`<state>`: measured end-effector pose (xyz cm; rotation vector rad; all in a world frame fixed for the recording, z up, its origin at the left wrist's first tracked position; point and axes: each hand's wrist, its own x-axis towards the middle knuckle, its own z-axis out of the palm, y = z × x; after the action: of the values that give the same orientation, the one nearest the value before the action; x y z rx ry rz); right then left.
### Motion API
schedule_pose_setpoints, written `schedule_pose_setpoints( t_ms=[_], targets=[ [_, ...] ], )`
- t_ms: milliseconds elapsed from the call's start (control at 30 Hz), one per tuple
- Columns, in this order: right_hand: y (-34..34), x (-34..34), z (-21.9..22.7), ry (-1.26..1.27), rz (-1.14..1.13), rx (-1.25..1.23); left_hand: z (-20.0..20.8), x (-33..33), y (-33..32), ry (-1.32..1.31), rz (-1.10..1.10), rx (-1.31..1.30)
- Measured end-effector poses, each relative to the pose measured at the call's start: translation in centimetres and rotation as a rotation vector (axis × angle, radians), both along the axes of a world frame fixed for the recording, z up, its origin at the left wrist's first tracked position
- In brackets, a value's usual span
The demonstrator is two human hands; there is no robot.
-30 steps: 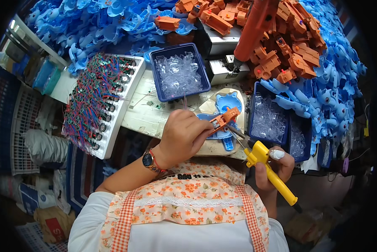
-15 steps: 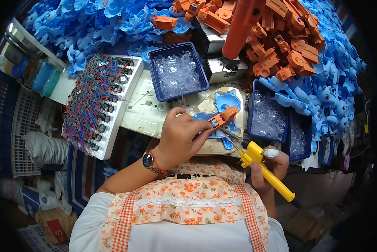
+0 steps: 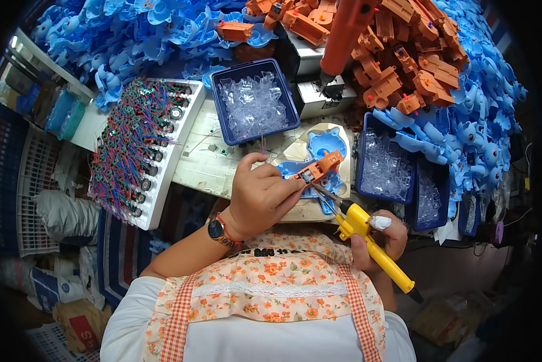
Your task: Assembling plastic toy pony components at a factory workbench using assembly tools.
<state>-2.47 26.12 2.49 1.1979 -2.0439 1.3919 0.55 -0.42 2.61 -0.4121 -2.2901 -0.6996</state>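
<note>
My left hand (image 3: 260, 194) pinches a small orange plastic housing (image 3: 326, 164) with metal contacts in its open side, and holds it over the work spot. My right hand (image 3: 387, 236) is wrapped round a yellow soldering gun (image 3: 357, 222), a white covering on one finger. The gun's thin metal tip points up and left and reaches the lower side of the housing near my left fingertips; whether it touches I cannot tell. Under the housing, blue plastic shell pieces (image 3: 326, 143) lie in a tan holder (image 3: 296, 149).
A white foam tray (image 3: 173, 145) of wired boards and round parts stands left. Clear plastic pieces fill a blue bin (image 3: 223, 123) behind my left hand and further bins (image 3: 361, 181) at right. Orange housings (image 3: 431, 66) and blue shells (image 3: 144, 36) pile behind. An orange-red tool (image 3: 345, 42) hangs overhead.
My right hand has shifted the soldering gun slightly left, so its tip sits further in at the housing. The left hand keeps its hold almost unmoved.
</note>
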Motion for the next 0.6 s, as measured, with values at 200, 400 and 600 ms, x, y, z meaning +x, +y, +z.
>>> schedule_pose_setpoints(
  t_ms=[200,400,600],
  targets=[
    [-0.14,-0.16,0.01,0.019,0.013,-0.005,-0.11,-0.16,0.0,0.016,0.0,-0.016],
    [-0.31,-0.23,0.08,0.041,-0.001,0.005,-0.25,-0.13,0.0,0.018,0.007,-0.029],
    [-0.56,-0.25,0.29,0.029,0.007,-0.006,-0.36,-0.17,0.05,0.021,0.006,-0.036]
  ],
)
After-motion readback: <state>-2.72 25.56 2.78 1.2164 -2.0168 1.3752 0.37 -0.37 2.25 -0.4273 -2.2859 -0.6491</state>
